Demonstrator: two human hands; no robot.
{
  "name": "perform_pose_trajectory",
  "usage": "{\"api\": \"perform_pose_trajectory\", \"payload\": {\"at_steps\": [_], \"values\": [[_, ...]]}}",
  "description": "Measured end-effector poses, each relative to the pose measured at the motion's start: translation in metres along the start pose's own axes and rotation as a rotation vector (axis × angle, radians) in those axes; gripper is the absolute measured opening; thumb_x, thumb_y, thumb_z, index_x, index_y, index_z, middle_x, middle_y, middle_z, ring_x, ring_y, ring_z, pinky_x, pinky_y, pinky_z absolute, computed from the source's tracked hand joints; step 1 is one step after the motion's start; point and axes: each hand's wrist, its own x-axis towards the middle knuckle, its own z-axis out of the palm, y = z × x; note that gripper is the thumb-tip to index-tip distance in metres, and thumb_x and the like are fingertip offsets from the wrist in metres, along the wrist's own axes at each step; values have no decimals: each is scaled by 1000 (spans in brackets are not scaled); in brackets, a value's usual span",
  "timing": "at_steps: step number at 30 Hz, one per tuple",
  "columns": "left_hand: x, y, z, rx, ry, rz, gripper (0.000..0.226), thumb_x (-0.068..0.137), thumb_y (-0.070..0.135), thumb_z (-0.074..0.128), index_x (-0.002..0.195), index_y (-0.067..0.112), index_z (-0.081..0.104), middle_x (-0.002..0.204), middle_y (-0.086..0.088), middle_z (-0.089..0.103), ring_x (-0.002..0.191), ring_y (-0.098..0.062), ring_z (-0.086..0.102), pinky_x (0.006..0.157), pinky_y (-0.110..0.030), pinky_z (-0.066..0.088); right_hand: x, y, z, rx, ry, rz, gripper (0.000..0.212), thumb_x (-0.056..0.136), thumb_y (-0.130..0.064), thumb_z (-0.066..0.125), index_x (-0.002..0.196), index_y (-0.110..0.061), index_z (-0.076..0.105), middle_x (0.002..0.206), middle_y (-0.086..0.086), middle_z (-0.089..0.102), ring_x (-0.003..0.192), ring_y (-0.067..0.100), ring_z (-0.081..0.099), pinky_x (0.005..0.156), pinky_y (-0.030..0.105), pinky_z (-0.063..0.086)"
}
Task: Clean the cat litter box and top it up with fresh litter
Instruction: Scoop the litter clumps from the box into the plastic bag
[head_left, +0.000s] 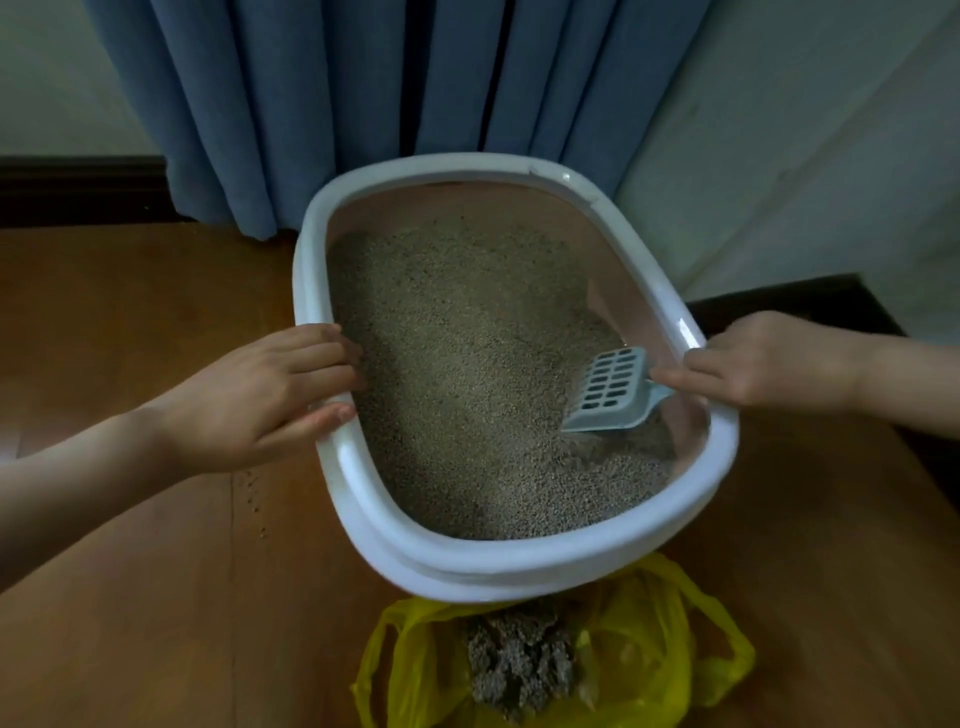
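A white-rimmed litter box (332, 249) with pinkish inner walls holds grey-brown litter (467, 364) on the wooden floor. A pale blue slotted scoop (610, 389) lies in the litter against the right wall. My left hand (260, 400) grips the left rim, fingers curled over the inside and thumb along the outer edge. My right hand (753, 364) holds the right rim, its fingers reaching over the edge to just beside the scoop's handle. The box's near end overlaps an open yellow plastic bag (670, 660) holding dark litter clumps (519, 660).
Blue curtains (363, 104) hang right behind the box. A pale wall (805, 182) and dark skirting (810, 304) stand on the right. A few spilled litter grains (254, 499) lie on the wooden floor (130, 597) left of the box.
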Motion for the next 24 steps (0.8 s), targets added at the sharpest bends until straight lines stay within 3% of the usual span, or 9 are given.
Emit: {"api": "perform_pose_trajectory", "payload": {"at_steps": [2,4,6,9,12,14,17,21,24], "values": [[1,1,1,0,1,6,51,105,40,28,107,8,69,108,-7,66,111,-24,57,116,-26,25,-20,10,-1,7,31,19,79,43,12,83,117,0,58,61,10,57,39,23,49,33,27,37],[1,1,0,2,-8,0,51,104,40,29,106,8,69,107,-7,66,110,-25,58,115,-26,26,-14,15,-4,-44,193,6,64,63,18,65,121,-4,50,61,9,56,38,22,47,35,23,30],[1,2,-1,5,-20,-16,50,104,40,30,105,8,69,107,-6,66,109,-25,59,116,-23,24,16,10,-9,-56,341,-18,46,79,12,43,121,-4,53,63,7,59,40,20,47,39,21,27],[1,3,-4,9,-38,-29,46,103,37,32,106,9,68,107,-5,66,109,-26,59,116,-22,22,87,-8,-16,-36,477,-120,39,85,6,42,115,-2,66,63,5,59,42,16,47,36,23,36],[1,4,-6,10,-56,-20,45,104,37,32,108,9,68,109,-6,66,113,-26,57,116,-29,27,140,-20,-23,-44,559,-202,38,84,5,44,109,-3,70,61,3,56,43,15,44,38,22,31],[1,3,-7,5,-57,-11,47,104,37,31,109,8,67,110,-6,66,114,-26,57,116,-33,29,155,-25,-21,-45,549,-270,37,83,5,46,111,-3,69,63,3,54,44,16,45,39,24,32],[-1,2,-5,10,-32,-11,49,104,38,30,110,8,67,109,-6,66,112,-25,57,117,-29,26,153,-27,-11,-36,475,-355,38,85,4,46,117,-1,66,68,4,56,48,17,48,41,27,37],[-1,3,-3,19,-9,-13,49,104,38,30,108,7,68,108,-7,66,111,-25,58,118,-28,23,108,-12,10,-26,426,-359,38,90,4,46,126,1,57,74,5,59,53,18,52,43,30,46],[1,5,-1,15,-3,-16,49,104,37,30,105,7,69,105,-7,66,109,-26,59,117,-30,24,57,8,16,-57,369,-350,37,95,2,34,130,-3,47,77,5,61,56,17,55,46,28,48]]}}
